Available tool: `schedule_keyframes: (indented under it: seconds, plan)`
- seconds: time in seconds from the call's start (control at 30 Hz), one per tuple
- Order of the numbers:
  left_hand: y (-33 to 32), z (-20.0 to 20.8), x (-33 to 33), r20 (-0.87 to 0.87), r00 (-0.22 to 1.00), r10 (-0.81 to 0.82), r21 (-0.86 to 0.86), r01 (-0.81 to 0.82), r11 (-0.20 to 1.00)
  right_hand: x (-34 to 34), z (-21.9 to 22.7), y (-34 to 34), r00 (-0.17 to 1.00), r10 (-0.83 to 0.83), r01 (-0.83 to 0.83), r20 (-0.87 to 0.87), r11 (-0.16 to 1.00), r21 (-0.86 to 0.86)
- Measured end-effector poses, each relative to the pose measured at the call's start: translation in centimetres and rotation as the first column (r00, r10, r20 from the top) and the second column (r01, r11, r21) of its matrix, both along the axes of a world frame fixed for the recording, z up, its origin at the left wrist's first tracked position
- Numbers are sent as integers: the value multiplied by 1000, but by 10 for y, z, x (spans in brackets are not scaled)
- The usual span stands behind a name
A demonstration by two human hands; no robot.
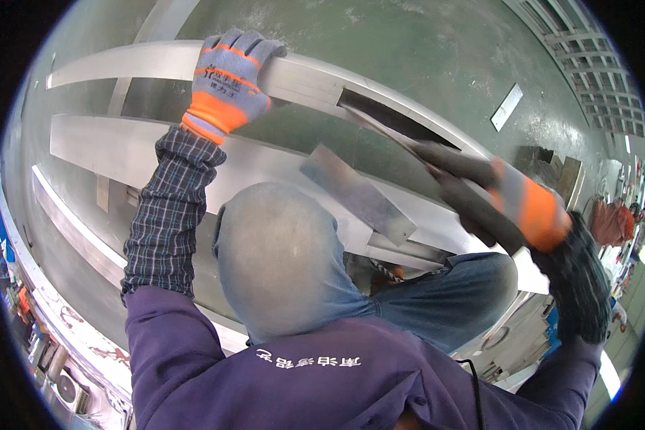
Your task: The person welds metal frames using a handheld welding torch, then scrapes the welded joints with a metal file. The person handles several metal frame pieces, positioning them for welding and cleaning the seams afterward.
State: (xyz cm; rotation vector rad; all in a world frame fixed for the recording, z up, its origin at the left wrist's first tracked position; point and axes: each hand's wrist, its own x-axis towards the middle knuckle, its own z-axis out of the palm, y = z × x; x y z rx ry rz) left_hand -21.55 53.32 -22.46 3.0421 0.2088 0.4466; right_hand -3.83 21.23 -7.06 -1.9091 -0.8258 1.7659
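My left hand (pixel 231 79), in a grey and orange work glove, is closed over the far edge of a long silver metal beam (pixel 304 80). A long rectangular opening (pixel 390 118) is cut into this beam, to the right of that hand. My right hand (pixel 527 204), gloved alike, grips a tool (pixel 459 161) with two dark handles and narrow grey jaws; it looks like metal snips, blurred by motion. The jaws' tip lies at the opening's left end; whether it reaches inside I cannot tell. Nearer me, a loose flat metal plate (pixel 362 193) rests slantwise on a second beam (pixel 132 140).
My bent knee (pixel 283 251) stands close to the second beam. Another metal beam (pixel 79 222) lies at left, and crosspieces (pixel 115 100) run beneath the beams. A small metal strip (pixel 507 107) is on the green floor, with metal blocks (pixel 552 168) at right. Racks (pixel 588 57) stand far right.
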Motion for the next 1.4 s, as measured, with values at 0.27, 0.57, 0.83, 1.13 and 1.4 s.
schedule_keyframes:
  seconds: [0.27, 0.57, 0.83, 1.13, 1.4]
  plan:
    - [-1, -3, -10, -45, 999, 29, 6, -29, 1000, 13, 1, -20, 994, 18, -14, -104, 999, 35]
    - [-3, -3, 0, -39, 999, 26, -26, -28, 999, 3, -51, 29, 997, 22, -13, -74, 993, 116]
    - [-5, 4, 1, -18, 1000, 12, -21, -12, 1000, 1, 2, 15, 999, 24, -25, -40, 1000, -9]
    - [-3, 0, -7, 27, 1000, 6, -23, -6, 1000, 5, 21, -34, 998, -62, 60, -22, 993, -105]
    - [-1, 1, -4, 5, 1000, -20, -16, 20, 1000, 3, -24, 26, 999, 0, -2, -39, 999, -46]
